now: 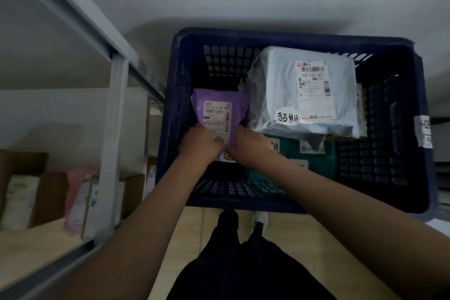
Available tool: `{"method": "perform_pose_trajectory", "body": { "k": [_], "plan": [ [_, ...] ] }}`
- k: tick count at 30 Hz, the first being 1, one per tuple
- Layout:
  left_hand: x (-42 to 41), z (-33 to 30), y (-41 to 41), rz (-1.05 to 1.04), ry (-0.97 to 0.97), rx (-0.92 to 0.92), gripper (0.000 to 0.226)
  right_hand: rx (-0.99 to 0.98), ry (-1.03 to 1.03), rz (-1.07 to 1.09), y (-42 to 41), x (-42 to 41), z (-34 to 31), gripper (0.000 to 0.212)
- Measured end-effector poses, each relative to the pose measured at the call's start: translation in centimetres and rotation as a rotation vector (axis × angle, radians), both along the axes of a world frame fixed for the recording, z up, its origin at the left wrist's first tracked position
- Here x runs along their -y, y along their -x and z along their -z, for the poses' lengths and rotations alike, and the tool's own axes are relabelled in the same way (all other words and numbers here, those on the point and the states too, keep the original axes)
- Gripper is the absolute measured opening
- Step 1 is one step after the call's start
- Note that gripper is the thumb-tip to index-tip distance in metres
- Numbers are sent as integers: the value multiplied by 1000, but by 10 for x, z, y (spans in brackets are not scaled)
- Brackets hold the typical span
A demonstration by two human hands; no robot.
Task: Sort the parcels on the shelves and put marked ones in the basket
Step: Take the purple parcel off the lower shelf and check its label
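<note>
A dark blue plastic basket [401, 129] stands in front of me. Inside it, at the left, lies a purple parcel [219, 105] with a white shipping label. My left hand [202, 142] and my right hand [248, 143] both grip its near edge, thumbs on top. A large grey-white parcel [304, 90] with a handwritten marker tag fills the basket's right half. A green parcel [314, 156] lies under it, partly hidden by my right forearm.
A grey metal shelf rack [114, 114] stands at the left, its lower wooden shelf [36, 246] carrying several upright parcels, brown, white and pink. My legs and shoes [260, 220] stand on the floor just behind the basket. A white tape label [425, 131] sticks to the basket's right rim.
</note>
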State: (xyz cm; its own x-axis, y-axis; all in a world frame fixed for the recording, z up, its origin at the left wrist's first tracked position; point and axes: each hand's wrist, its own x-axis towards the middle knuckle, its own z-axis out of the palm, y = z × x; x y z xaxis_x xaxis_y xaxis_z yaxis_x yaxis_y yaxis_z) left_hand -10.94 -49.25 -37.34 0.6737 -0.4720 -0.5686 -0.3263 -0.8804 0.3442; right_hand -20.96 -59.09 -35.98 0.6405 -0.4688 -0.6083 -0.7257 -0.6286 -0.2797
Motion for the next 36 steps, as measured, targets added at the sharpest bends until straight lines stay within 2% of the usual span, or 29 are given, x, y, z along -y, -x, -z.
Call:
{"method": "perform_pose_trajectory", "body": {
  "k": [4,8,13,15,19,22,25,29,36],
  "plan": [
    [5,5,-2,-44,-2,-75,54,-37,33,-30,-7,1,16,44],
    [10,8,-2,-63,-11,-83,60,-98,61,-90,-11,2,20,50],
    [9,-2,1,-36,-19,-48,61,-71,97,-96,2,4,8,60],
    [7,-12,5,7,2,21,59,-39,89,-108,13,4,-3,66],
    [2,-41,22,142,36,189,54,93,84,-100,30,-4,-21,60],
    [-7,-63,44,219,55,307,45,117,155,-149,46,-8,-40,59],
    [-19,-81,69,234,118,410,41,134,216,-200,70,-10,-60,65],
    [-38,-99,104,236,172,508,39,253,253,-176,107,-13,-85,51],
    [-72,-119,164,214,132,617,43,400,302,-178,163,-28,-121,55]
  ]
}}
